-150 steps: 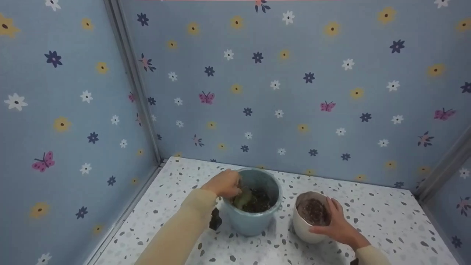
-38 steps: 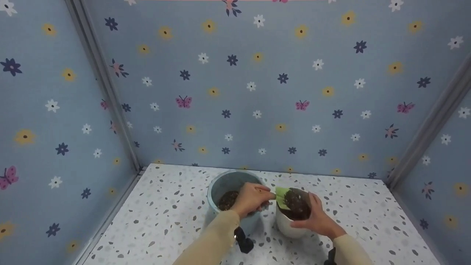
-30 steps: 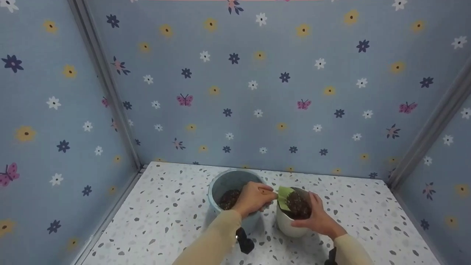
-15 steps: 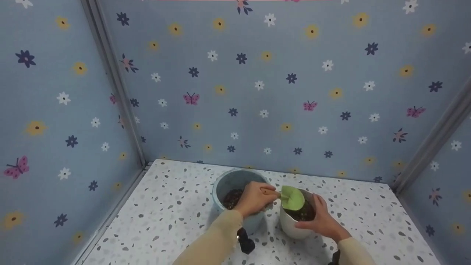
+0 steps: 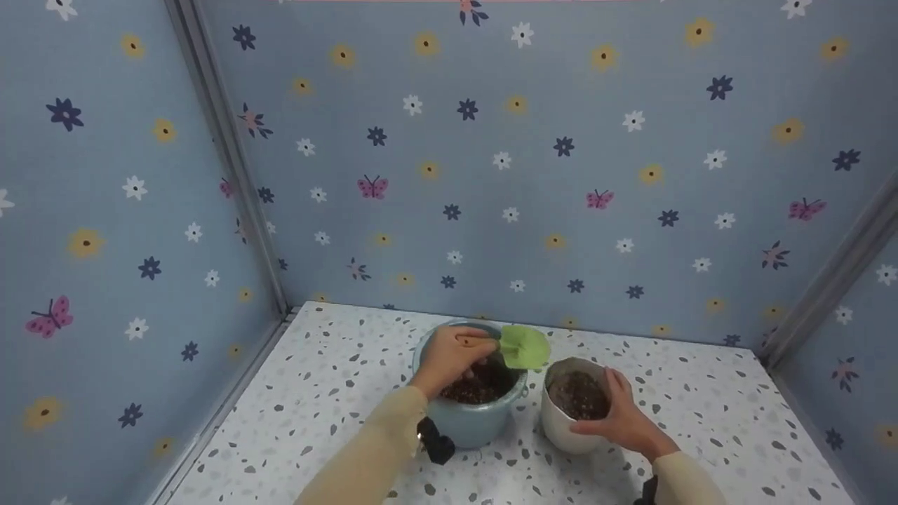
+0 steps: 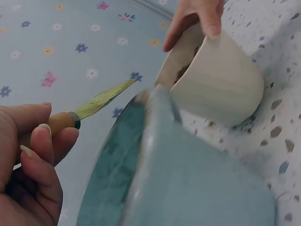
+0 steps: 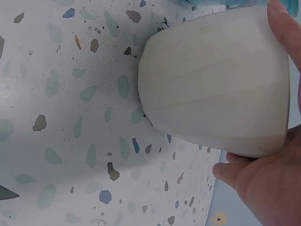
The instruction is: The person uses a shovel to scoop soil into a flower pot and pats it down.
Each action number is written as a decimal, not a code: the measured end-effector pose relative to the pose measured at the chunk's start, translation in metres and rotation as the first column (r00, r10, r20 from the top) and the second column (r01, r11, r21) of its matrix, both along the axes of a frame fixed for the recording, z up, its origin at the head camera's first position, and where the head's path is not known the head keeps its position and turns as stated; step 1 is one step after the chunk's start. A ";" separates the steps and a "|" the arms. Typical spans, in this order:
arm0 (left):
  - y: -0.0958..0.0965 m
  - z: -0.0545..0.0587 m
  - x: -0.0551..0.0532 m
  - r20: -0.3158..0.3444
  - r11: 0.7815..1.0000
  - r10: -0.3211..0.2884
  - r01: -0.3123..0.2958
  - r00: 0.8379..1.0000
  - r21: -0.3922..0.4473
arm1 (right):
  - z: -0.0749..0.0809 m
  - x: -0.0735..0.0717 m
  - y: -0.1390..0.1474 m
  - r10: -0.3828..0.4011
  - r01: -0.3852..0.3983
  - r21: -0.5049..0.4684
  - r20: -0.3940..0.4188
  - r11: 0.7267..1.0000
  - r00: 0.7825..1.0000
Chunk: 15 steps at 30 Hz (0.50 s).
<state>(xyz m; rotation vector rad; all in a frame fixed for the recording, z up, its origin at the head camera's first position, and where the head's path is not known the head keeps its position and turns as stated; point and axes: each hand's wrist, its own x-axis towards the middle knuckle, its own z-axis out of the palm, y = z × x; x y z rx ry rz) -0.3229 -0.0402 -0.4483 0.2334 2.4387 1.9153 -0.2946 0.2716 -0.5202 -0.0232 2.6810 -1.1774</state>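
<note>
My left hand (image 5: 449, 358) grips the wooden handle of a small garden trowel with a light green blade (image 5: 525, 346). The hand is over the light blue pot (image 5: 466, 424), and the blade sticks out past that pot's right rim. Edge-on in the left wrist view, the trowel blade (image 6: 104, 100) looks free of any heap of soil. My right hand (image 5: 624, 421) holds the white pot (image 5: 561, 426) by its right side, thumb at the near rim and fingers at the far side. Dark soil (image 5: 579, 396) lies in the white pot, and more soil (image 5: 484, 384) in the blue one.
Both pots stand side by side on a white speckled tabletop (image 5: 337, 372). Blue flowered panels (image 5: 435, 175) close in the back and both sides. In the right wrist view, fine crumbs are scattered on the table near the white pot's base.
The trowel came from inside the blue pot with soil to the white pot, where the soil was tipped off. It has since swung back left over the blue pot. The right hand keeps its grip.
</note>
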 end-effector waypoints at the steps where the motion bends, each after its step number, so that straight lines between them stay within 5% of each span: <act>1: -0.007 0.002 -0.001 -0.002 1.000 0.010 -0.010 1.000 -0.007 | 0.001 -0.001 -0.001 0.003 -0.003 0.001 0.000 1.000 1.000; 9: -0.054 0.012 -0.003 -0.025 0.995 0.094 -0.095 0.995 -0.040 | 0.002 -0.003 -0.002 0.025 -0.025 -0.011 -0.009 1.000 1.000; 15: -0.069 0.012 -0.002 -0.022 0.989 0.114 -0.115 0.993 -0.096 | 0.001 0.000 0.001 0.010 -0.010 -0.005 0.008 1.000 1.000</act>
